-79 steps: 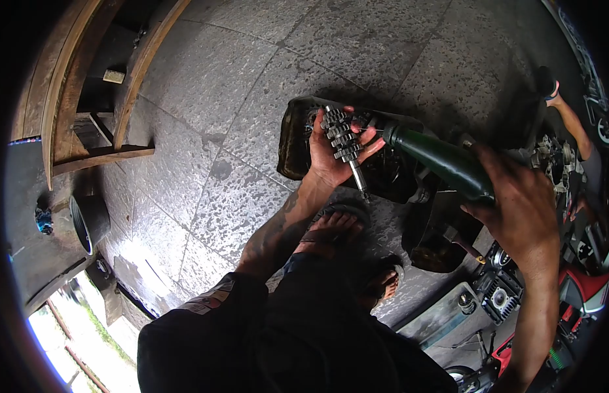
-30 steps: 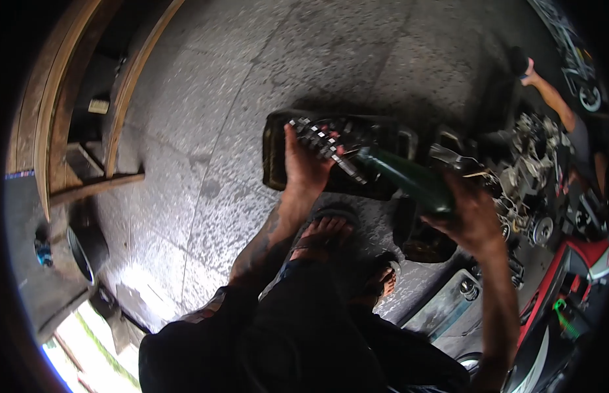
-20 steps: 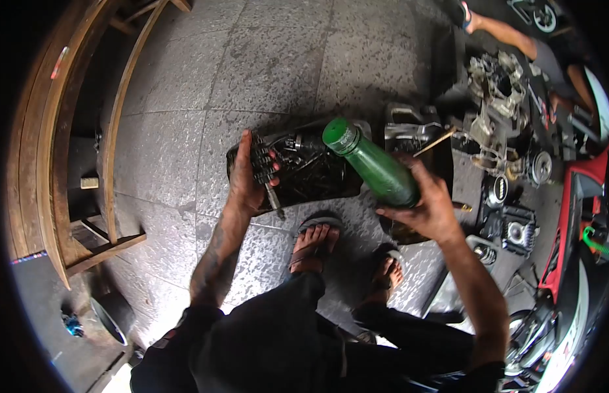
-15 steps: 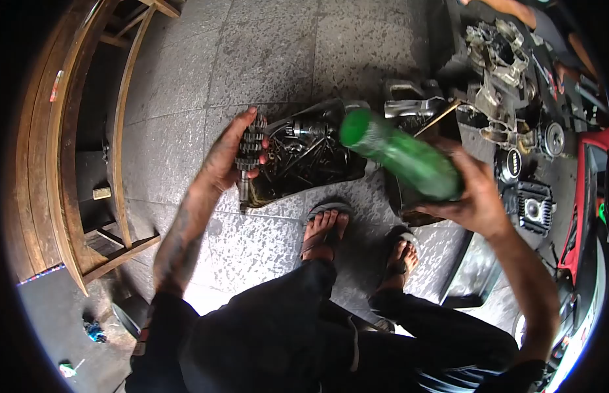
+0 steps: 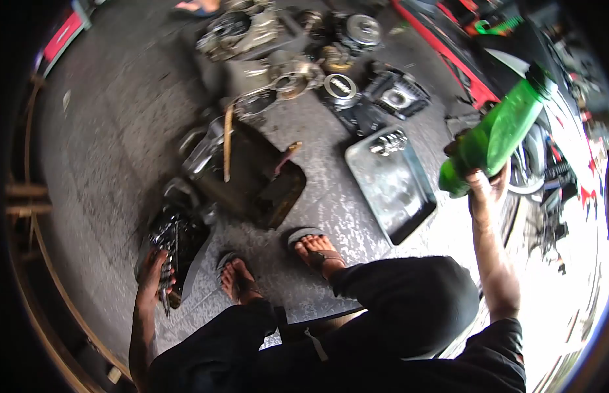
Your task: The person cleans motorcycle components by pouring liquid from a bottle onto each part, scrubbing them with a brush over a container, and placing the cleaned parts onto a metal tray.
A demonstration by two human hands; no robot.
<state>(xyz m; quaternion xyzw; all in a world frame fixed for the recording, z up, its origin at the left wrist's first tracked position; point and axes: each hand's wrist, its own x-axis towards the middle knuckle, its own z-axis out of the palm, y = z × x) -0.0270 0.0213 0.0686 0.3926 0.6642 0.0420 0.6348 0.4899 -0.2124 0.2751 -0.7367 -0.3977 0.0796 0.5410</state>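
My right hand (image 5: 489,187) is wrapped round a green plastic bottle (image 5: 507,131), held up at the right, its dark cap end pointing up and away. At the lower left, my left hand (image 5: 149,278) is closed on a gear shaft (image 5: 166,278), a metal shaft with a stack of toothed gears. This shaft sits over the near end of a cut-open container (image 5: 198,252) of dark, oily metal parts. Blur hides the finer detail of those parts.
Beyond my feet stands a dark oily tray (image 5: 252,204) with a wooden stick (image 5: 228,141) across it. A metal tray (image 5: 376,173) holds a shiny part. Engine casings (image 5: 278,75) and a round cover (image 5: 340,88) lie farther off. A red motorcycle body (image 5: 442,49) is at the right.
My view has swung to the right. The bottle has gone from above the trays out to the right, its cap end now pointing away. My left hand still grips the gear shaft.
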